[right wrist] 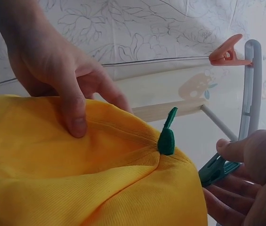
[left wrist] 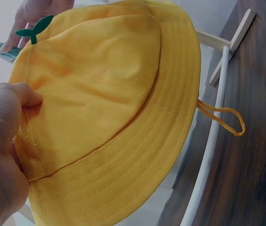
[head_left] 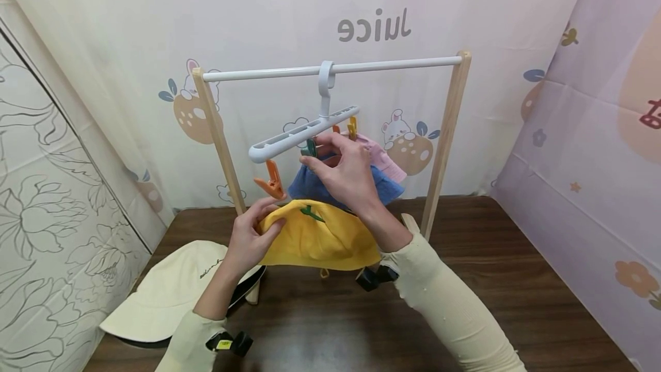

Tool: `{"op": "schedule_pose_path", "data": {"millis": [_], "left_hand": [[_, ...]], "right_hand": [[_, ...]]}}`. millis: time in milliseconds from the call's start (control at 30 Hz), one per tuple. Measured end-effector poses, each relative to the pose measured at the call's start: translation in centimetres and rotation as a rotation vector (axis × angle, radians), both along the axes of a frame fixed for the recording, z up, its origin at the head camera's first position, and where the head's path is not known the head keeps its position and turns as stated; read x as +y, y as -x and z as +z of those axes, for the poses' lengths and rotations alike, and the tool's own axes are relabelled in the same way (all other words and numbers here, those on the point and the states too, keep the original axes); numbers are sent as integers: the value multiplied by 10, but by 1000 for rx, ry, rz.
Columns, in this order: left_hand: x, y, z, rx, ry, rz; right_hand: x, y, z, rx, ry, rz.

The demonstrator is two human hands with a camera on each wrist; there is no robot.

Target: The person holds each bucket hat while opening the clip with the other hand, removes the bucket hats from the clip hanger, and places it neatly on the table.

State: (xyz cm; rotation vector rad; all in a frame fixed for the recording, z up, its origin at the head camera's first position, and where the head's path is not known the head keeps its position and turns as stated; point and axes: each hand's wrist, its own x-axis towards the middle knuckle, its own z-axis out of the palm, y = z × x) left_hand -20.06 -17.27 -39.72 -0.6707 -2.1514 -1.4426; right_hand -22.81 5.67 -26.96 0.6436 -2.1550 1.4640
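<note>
A yellow bucket hat (head_left: pixel 320 240) with a green sprout on its crown (left wrist: pixel 35 34) hangs from my left hand (head_left: pixel 253 237), whose thumb and fingers pinch its side. My right hand (head_left: pixel 343 168) pinches a green clothespin (head_left: pixel 310 149) below the grey-white hanger (head_left: pixel 289 138). In the right wrist view that clothespin (right wrist: pixel 215 170) is beside the hat's crown; whether its jaws touch the cloth I cannot tell. An orange clothespin (head_left: pixel 272 181) dangles from the hanger's near end. Behind my right hand hang a blue hat (head_left: pixel 386 185) and a pink hat (head_left: pixel 383 159), partly hidden.
The hanger hooks over the white bar (head_left: pixel 403 64) of a wooden-legged rack (head_left: pixel 448 131) on the dark wooden table (head_left: pixel 475 280). A cream hat (head_left: pixel 170 286) lies on the table at left. A yellow clothespin (head_left: pixel 353 128) is at the hanger's far end.
</note>
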Motion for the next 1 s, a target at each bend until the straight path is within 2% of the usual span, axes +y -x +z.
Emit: {"op": "schedule_pose_path", "data": {"millis": [500,1000], "left_hand": [[-1,-2,0,3,4,-34],[-2,-5,-3,-19,16,-18]], "right_hand": [[-2,-1,-2,-20,30,2],[-2,-2,-4,6,55,20]]}}
